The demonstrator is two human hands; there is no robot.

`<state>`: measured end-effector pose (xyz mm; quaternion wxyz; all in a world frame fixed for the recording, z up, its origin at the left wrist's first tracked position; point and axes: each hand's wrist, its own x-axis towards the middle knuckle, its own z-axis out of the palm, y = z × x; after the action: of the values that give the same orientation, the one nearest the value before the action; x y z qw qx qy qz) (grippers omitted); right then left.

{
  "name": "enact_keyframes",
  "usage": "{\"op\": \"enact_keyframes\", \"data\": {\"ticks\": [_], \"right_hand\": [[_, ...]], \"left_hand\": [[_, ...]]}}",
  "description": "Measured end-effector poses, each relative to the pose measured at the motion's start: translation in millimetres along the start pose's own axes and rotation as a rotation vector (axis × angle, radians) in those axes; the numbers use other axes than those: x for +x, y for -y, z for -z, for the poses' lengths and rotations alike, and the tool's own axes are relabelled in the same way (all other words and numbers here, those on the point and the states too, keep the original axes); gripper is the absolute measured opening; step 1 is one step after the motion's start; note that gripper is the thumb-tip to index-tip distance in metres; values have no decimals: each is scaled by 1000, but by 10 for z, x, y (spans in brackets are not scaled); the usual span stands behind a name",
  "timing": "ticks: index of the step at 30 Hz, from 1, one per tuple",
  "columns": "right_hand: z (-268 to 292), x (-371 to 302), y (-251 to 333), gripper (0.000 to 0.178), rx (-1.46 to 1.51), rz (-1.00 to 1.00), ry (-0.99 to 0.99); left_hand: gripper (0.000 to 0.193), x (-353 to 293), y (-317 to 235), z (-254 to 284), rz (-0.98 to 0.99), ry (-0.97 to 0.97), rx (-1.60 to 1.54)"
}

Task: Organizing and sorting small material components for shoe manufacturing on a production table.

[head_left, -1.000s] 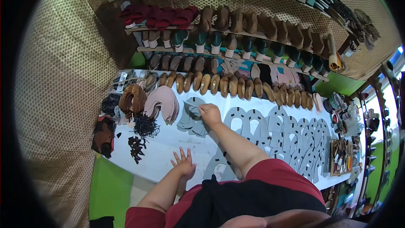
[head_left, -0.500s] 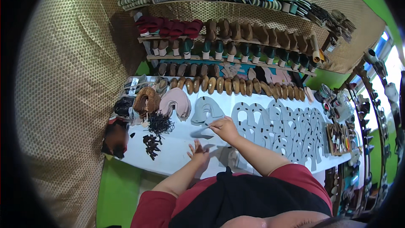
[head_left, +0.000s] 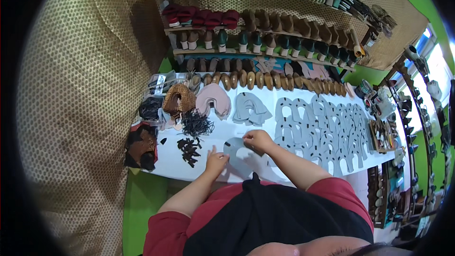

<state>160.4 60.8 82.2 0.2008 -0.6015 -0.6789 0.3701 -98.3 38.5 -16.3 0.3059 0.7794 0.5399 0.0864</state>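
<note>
A grey U-shaped shoe upper piece [head_left: 233, 148] lies on the white table between my hands, with a small black strip on its upper left curve. My right hand [head_left: 259, 141] is closed at the piece's upper right edge, thumb and forefinger together. At the left side, my left hand [head_left: 216, 162] grips the edge with its fingertips, the forefinger raised. Left of that hand is a loose pile of short black strips [head_left: 189, 152]. Beyond my hands sits a stack of similar grey pieces [head_left: 251, 109].
Rows of grey uppers with black strips [head_left: 317, 132] cover the table's right part. Pink uppers [head_left: 213, 100], brown uppers [head_left: 179, 98] and a heap of black strips [head_left: 197, 124] lie left. Wooden shoe lasts [head_left: 251, 80] line the back edge, beneath loaded shelves. A tool box [head_left: 380, 135] stands right.
My right hand has brought the grey upper piece nearer, and it now lies spread between both hands. My left hand has gone from spread fingers to gripping its edge. The view has shifted slightly.
</note>
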Motion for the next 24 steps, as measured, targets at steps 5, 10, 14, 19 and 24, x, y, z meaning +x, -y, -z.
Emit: {"op": "enact_keyframes", "data": {"ticks": [5,10,14,19,24], "right_hand": [[-800,395,-191,63,-505,46,-81],[-1347,186,-188,72,-539,94,-31],[-1507,36,-253,72,-596,126,-18],[-1720,314,-10,59,-579,96,-48],[-2111,524,340,30,-471,236,-37]], "left_hand": [[57,-214,426,246,214,-479,-111],[80,-448,1140,706,257,-541,126],[99,-623,1395,849,583,-319,148],[98,-724,1458,820,464,-69,328],[86,-782,1565,719,290,-289,256]]}}
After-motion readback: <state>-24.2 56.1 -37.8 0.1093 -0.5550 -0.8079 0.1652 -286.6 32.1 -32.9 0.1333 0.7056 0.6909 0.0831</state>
